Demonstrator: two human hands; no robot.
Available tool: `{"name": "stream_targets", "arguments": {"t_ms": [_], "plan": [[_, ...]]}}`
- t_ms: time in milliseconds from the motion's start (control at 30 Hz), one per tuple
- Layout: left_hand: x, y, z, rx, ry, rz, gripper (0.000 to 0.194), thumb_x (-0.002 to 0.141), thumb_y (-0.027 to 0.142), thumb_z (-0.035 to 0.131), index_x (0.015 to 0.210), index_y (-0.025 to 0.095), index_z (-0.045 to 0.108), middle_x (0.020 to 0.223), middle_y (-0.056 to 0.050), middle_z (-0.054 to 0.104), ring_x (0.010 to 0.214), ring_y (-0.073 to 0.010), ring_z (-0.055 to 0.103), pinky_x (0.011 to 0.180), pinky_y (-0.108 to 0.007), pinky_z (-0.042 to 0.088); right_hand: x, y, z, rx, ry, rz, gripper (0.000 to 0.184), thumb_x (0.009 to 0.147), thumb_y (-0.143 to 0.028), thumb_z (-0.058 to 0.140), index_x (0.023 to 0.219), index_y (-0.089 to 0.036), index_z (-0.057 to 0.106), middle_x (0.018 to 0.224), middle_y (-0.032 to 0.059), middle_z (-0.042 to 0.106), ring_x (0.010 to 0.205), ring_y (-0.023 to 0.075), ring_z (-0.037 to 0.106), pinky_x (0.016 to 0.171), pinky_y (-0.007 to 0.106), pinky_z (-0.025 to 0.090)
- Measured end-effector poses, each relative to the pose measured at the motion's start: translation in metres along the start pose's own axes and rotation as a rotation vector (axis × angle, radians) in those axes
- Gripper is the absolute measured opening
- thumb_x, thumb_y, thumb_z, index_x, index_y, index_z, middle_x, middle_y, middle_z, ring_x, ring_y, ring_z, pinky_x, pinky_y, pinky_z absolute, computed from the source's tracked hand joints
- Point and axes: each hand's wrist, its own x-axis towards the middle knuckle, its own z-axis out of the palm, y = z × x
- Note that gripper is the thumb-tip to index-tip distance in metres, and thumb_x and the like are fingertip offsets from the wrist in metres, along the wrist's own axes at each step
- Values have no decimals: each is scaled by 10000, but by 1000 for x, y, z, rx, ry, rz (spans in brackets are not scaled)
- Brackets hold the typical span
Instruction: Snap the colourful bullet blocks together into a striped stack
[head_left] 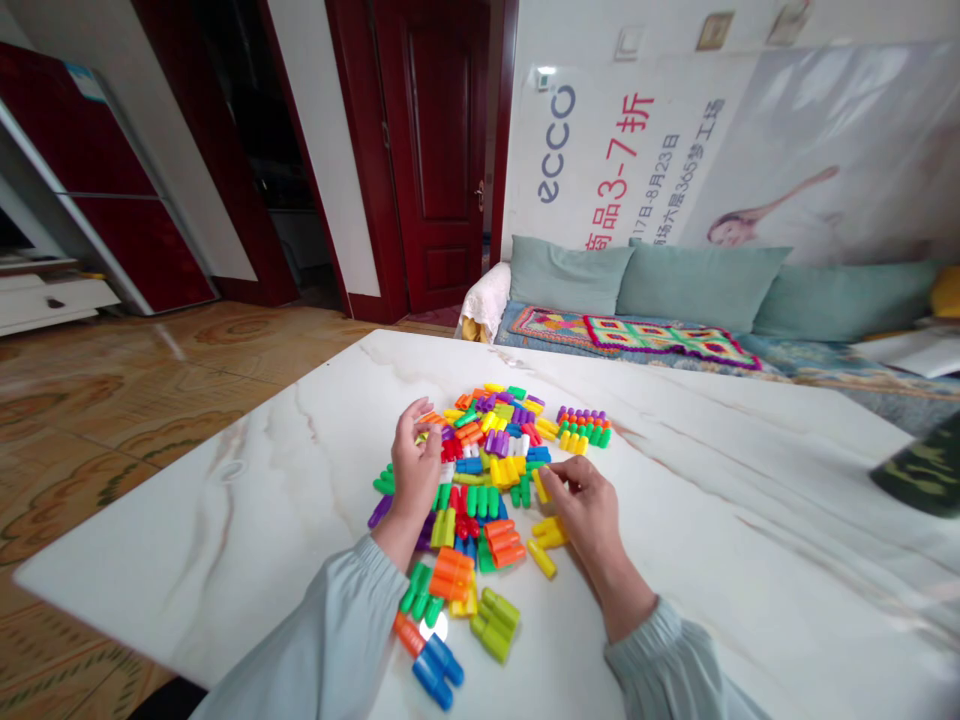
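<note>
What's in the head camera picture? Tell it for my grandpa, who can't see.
A person's left hand and right hand are at a jumbled pile of multicoloured plastic bricks on a white marble-veined table, the right touching a small yellow plastic brick. Behind are rectangular blue-green cushions and a dark red door.

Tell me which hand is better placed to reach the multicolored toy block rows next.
Probably the right hand, nearer the multicolored toy block rows; the left hand is over the left of the pile.
</note>
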Motion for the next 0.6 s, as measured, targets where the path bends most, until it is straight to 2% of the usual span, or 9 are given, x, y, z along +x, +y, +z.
{"name": "stream_targets", "arguments": {"t_ms": [133,333,600], "plan": [[-2,2,0,34,-53,2,271,866,248,547,1120,187,617,1110,-80,676,959,-182,641,891,-317,506,0,2,3,39,17,-1,334,828,-473,568,802,-173,714,675,26,635,597,147,550,574,247,411],[-2,1,0,46,-87,-15,237,871,269,531,1054,177,651,1057,-78,704,971,-204,662,901,-336,513,-1,1,3,52,-60,39,291,811,-430,573,803,-168,699,642,21,638,563,144,543,538,239,407],[-3,7,0,35,-98,-33,226,852,266,526,1000,175,670,1020,-71,717,933,-198,676,849,-307,534,-2,0,1,31,-38,25,289,826,-419,529,836,-178,689,666,17,651,581,145,554,561,238,413]]}}
